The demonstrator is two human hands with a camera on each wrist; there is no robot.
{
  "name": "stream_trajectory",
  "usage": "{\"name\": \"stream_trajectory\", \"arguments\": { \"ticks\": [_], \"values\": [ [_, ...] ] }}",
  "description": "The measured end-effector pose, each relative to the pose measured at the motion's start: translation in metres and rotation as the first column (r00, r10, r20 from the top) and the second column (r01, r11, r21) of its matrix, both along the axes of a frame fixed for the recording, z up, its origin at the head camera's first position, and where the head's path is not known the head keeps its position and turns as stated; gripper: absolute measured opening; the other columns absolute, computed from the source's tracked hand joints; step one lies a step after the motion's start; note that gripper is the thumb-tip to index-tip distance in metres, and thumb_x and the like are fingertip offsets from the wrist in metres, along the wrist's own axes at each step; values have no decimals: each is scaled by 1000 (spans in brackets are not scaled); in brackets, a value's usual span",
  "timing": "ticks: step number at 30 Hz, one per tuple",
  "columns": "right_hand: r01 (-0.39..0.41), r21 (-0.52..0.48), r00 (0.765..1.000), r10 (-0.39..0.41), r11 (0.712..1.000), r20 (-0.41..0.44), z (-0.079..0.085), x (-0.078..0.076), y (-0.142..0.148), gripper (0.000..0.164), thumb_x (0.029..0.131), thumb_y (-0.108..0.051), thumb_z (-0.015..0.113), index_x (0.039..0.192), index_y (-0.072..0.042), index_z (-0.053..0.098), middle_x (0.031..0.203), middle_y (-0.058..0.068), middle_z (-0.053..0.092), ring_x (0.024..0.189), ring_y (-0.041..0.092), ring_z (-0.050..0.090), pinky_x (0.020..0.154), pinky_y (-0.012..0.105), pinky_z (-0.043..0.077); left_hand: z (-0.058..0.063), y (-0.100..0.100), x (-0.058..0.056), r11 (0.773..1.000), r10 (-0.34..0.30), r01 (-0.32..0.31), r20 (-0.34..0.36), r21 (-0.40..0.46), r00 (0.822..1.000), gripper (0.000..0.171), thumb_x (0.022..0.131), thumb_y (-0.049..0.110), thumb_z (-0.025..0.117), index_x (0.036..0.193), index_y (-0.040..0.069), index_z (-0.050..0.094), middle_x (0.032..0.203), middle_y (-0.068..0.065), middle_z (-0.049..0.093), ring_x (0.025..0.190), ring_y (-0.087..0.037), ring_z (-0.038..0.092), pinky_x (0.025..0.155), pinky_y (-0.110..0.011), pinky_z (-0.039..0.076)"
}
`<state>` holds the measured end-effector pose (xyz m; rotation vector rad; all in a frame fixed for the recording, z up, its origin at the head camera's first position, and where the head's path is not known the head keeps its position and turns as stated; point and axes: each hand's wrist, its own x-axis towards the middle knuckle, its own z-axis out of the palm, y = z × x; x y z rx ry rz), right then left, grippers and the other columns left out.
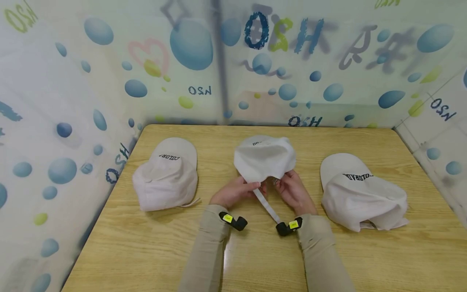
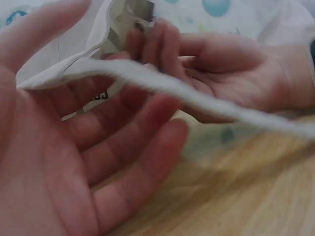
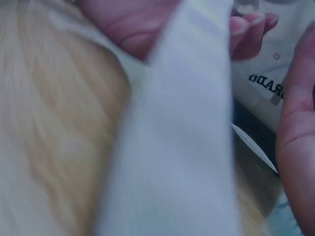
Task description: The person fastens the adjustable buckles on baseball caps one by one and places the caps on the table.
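Note:
A white baseball cap point(image 1: 263, 161) is held up off the middle of the table, its back edge toward me. My left hand point(image 1: 234, 192) holds the left part of that edge, thumb above and fingers below. My right hand point(image 1: 292, 192) grips the right part; its fingertips are bunched near a small metal buckle point(image 2: 142, 9). From the left hand a loose white strap point(image 1: 267, 205) slants down toward the right wrist. It crosses the left wrist view and, blurred, fills the centre of the right wrist view. Dark lettering point(image 3: 266, 84) shows through beneath the cap.
Two more white caps lie on the wooden table point(image 1: 153, 259): one cap point(image 1: 166, 182) on the left with a thin strap end sticking out, another cap point(image 1: 361, 198) on the right. A patterned curtain point(image 1: 255, 81) stands behind the table and along both sides.

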<state>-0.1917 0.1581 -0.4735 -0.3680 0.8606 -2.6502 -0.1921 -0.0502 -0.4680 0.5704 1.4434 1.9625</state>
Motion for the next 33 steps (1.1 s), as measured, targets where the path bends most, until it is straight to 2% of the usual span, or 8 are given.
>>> {"name": "stream_trajectory", "arguments": {
  "ticks": [4, 7, 10, 12, 16, 22, 29, 33],
  "values": [
    [-6, -212, 997, 21, 977, 69, -2, -2, 1, 25, 92, 8, 35, 88, -5, 56, 79, 5, 57, 67, 13, 56, 59, 20, 47, 3, 4, 4, 990, -119, 121, 38, -66, 992, 35, 84, 18, 63, 108, -4, 52, 95, -18, 58, 80, -28, 59, 70, -47, 49],
    [-23, -395, 984, 91, 919, 152, -5, -3, 5, 18, 88, 8, 44, 80, -3, 56, 76, 6, 58, 65, 15, 56, 57, 18, 45, 5, 6, 6, 972, -205, 208, 35, -109, 978, 29, 84, 15, 62, 104, -4, 56, 89, -23, 58, 66, -25, 59, 58, -39, 51],
    [-52, -574, 942, 231, 817, 242, -7, -4, 10, 13, 85, 6, 49, 75, 0, 54, 70, 9, 55, 60, 19, 55, 52, 17, 41, 6, 7, 6, 956, -257, 256, 14, -141, 966, 23, 85, 13, 60, 98, -6, 59, 85, -28, 58, 55, -20, 56, 48, -31, 47],
    [-75, -658, 900, 336, 749, 280, -9, -5, 11, 13, 86, 3, 48, 73, 1, 52, 68, 11, 52, 57, 21, 52, 49, 17, 38, 7, 9, 5, 952, -275, 271, -6, -140, 961, 25, 86, 11, 58, 104, -7, 58, 88, -31, 58, 52, -17, 54, 45, -28, 44],
    [-118, -712, 851, 440, 693, 286, -10, -5, 12, 13, 87, 2, 43, 74, 1, 48, 68, 13, 49, 54, 24, 49, 49, 19, 36, 6, 14, 5, 954, -271, 264, -33, -143, 962, 34, 87, 10, 57, 119, -2, 52, 93, -32, 57, 49, -15, 51, 44, -26, 43],
    [-120, -723, 869, 423, 681, 255, -8, -4, 11, 11, 84, 9, 45, 75, 4, 51, 71, 14, 52, 60, 25, 54, 54, 21, 42, 7, 28, 8, 930, -313, 301, -25, -213, 949, 30, 86, 14, 60, 113, 2, 59, 85, -20, 62, 44, -15, 47, 41, -26, 41],
    [-125, -650, 934, 309, 750, 177, -6, -3, 9, 11, 88, 5, 48, 81, 4, 56, 79, 14, 58, 69, 22, 59, 64, 25, 50, 8, 45, 15, 892, -380, 356, -36, -279, 924, 27, 84, 17, 62, 108, 5, 63, 78, -14, 61, 42, -13, 42, 37, -25, 35],
    [-114, -614, 950, 267, 781, 164, -6, -1, 8, 10, 89, 4, 48, 83, 3, 56, 80, 14, 59, 70, 22, 59, 65, 25, 50, 9, 49, 18, 881, -401, 367, -58, -298, 914, 25, 87, 16, 59, 108, 5, 63, 78, -18, 59, 46, -16, 46, 40, -26, 38]
  ]
}}
